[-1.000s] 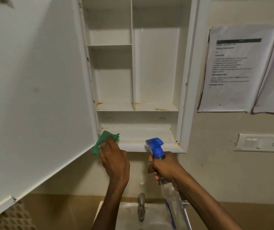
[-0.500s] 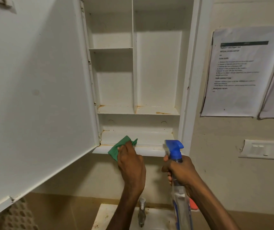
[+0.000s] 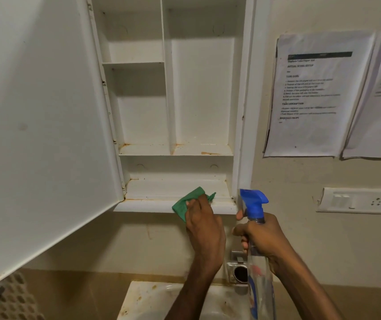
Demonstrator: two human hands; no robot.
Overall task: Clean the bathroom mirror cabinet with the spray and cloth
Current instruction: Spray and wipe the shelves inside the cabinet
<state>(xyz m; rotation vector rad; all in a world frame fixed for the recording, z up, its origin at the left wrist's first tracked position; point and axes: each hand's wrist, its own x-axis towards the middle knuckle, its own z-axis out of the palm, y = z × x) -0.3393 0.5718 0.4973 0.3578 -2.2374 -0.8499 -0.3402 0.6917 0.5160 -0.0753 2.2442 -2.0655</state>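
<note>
At far left, the open cabinet door (image 3: 41,125) swings out toward the camera and fills that side, its lower corner hanging over a perforated panel (image 3: 16,296). Beside its hinges the white mirror cabinet (image 3: 198,88) stands open, split by an upright divider into a shelved left half and a taller right bay, with a low compartment beneath; rusty stains line the shelf edges. On the cabinet's bottom front ledge the left hand (image 3: 204,225) presses a green cloth (image 3: 185,202) against the lip, fingers curled over it. Below lies the stained washbasin (image 3: 152,299), with a metal wall fitting (image 3: 239,272) behind the two wrists. Just right of the cloth, close to the cabinet's right frame, the right hand (image 3: 262,239) grips the neck of a clear spray bottle (image 3: 257,269), one fingertip reaching toward the trigger of its blue head, nozzle pointing right. Printed paper sheets (image 3: 309,93) are stuck to the wall farther right, above a white switch plate (image 3: 355,200).
</note>
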